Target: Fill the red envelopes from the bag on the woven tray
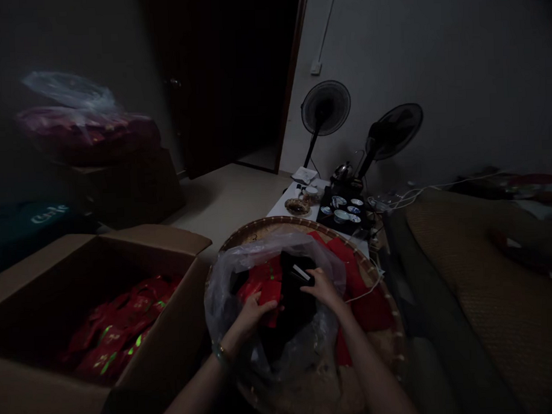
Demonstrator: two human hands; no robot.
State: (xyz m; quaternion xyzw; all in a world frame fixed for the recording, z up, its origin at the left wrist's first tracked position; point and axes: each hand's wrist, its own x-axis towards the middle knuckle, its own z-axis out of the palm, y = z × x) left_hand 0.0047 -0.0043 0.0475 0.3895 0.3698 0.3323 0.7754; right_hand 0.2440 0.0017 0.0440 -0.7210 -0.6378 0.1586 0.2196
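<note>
1. My left hand (255, 313) is closed around a red packet (269, 293) inside the clear plastic bag (224, 293).
2. My right hand (321, 287) grips a dark item (300, 272) with a white stripe — I cannot tell what it is.
3. The bag lies in a round woven tray (388, 300); an open cardboard box (172, 343) of red packets stands just beside it, on my left.

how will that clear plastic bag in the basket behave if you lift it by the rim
The clear plastic bag looks thin and crinkled, so probably floppy. Filled with red packets, it would likely sag. The left hand and right hand reach inside it.
</note>
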